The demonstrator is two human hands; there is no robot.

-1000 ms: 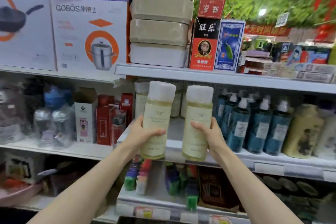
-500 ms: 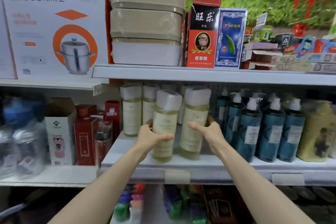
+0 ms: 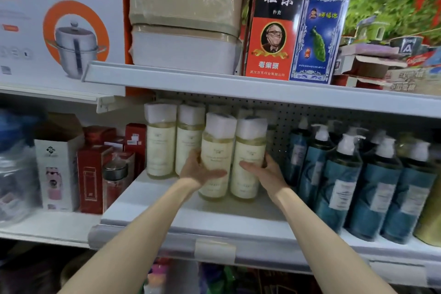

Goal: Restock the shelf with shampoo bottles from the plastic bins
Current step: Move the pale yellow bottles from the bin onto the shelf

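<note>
Two pale yellow shampoo bottles with white wrapped caps stand side by side on the white middle shelf [image 3: 167,219]. My left hand [image 3: 198,172] grips the left bottle [image 3: 216,148] around its lower half. My right hand [image 3: 265,172] grips the right bottle [image 3: 248,150] the same way. Both bottles stand upright with their bases on the shelf. Two more bottles of the same kind [image 3: 160,145] stand behind them to the left, against the pegboard back.
Several dark blue pump bottles [image 3: 343,179] crowd the shelf right of my right hand. Red boxes [image 3: 93,174] and a small flask [image 3: 115,181] stand on the neighbouring shelf to the left. The upper shelf edge [image 3: 238,88] hangs close above the bottle caps.
Both hands carried the two bottles forward from in front of the shelf edge and set them deeper on the shelf. The camera moved closer.
</note>
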